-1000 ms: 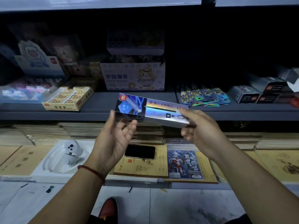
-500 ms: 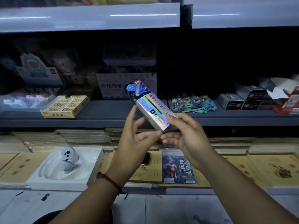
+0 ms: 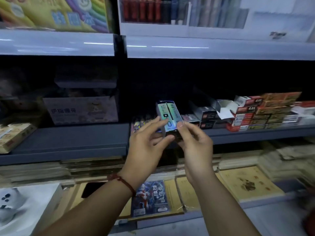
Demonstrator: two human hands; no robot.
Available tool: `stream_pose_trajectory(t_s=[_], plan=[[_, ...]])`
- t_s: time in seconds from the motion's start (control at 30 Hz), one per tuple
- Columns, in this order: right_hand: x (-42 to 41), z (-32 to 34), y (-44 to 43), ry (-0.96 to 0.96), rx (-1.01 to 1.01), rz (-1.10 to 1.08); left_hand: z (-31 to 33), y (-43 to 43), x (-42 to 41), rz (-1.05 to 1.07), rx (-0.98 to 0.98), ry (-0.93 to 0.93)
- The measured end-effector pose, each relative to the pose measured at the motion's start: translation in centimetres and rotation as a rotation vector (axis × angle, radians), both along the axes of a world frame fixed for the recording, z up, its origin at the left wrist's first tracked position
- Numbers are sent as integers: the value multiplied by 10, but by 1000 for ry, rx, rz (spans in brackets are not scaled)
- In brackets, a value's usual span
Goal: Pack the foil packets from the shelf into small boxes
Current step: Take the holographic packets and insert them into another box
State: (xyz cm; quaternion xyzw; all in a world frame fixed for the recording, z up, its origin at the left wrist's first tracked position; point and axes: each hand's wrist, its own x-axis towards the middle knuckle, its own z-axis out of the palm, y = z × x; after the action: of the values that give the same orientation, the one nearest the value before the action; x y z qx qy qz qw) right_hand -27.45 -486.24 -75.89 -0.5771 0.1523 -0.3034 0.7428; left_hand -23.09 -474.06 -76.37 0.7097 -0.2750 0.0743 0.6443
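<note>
A box (image 3: pixel 167 114) is being held upright before the front edge of the shelf (image 3: pixel 76 140), its lower end being pinched by the curled left hand (image 3: pixel 144 147) and right hand (image 3: pixel 194 145). Behind them, packets (image 3: pixel 138 124) are being partly hidden.

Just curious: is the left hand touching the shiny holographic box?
Touching. The head view shows the left hand pinching the shiny holographic box near its lower end.
</note>
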Motion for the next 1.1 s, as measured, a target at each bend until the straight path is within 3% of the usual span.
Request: stream_pose_trajectory(t_s=[0.13,0.27,0.4,0.53,0.93,1.1], plan=[[13,2,-30,-17,-47,-124,2,-42,17,2,-4,-50],[32,1,-56,-39,-30,-94,4,-77,40,69,-14,-56],[51,-13,-77,31,15,-126,-5,-104,66,148,115,-108],[61,-25,-93,69,-57,-229,-10,-117,87,170,228,-187],[76,-39,-88,122,-312,-235,-13,-106,103,167,432,-295],[71,-42,-83,185,-419,-245,-13,-110,100,143,540,-139]])
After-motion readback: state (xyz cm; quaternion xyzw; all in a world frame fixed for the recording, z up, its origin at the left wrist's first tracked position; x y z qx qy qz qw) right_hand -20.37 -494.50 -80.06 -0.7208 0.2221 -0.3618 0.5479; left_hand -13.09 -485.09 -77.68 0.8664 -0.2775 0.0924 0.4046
